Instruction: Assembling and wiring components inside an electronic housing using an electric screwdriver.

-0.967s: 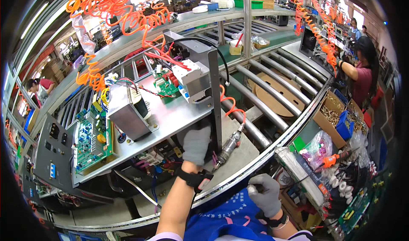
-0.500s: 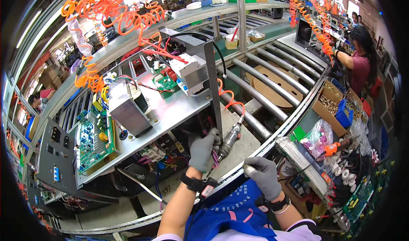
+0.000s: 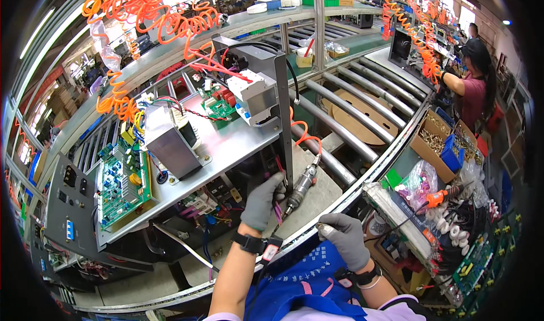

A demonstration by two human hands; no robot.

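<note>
The chassis (image 3: 226,151) is smooth, bright sheet metal with a tall dark plate at its right end, standing on a flat grey board (image 3: 323,193). On it sit a boxy metal transformer (image 3: 171,145) and a green circuit board (image 3: 122,190) crowded with small parts. The left hand (image 3: 263,203), in a soft grey glove, is at the chassis's lower right edge, its fingers bent in beside thin wires (image 3: 278,212) with purple ends; whether it grips them I cannot tell. Just right of it lies the driver (image 3: 302,188), a slim metal cylinder, its orange hose (image 3: 306,138) curling away over steel rollers (image 3: 341,117). The right hand (image 3: 347,240), gloved alike, hangs in front of the blue apron (image 3: 306,275), fingers drawn in toward the thumb; something pale shows at the tips, too small to name.

Shadow swallows much of the space under the chassis, the left fingertips are partly hidden, and the black lens rim cuts off the outer edges.

A carton (image 3: 422,149) at the right holds brassy small parts, with a blue bin (image 3: 452,154) leaning beside them. A clear bag (image 3: 420,182) shows purple pieces. On the far counter (image 3: 362,47), a pale pail (image 3: 304,60) has a red stick in it.
</note>
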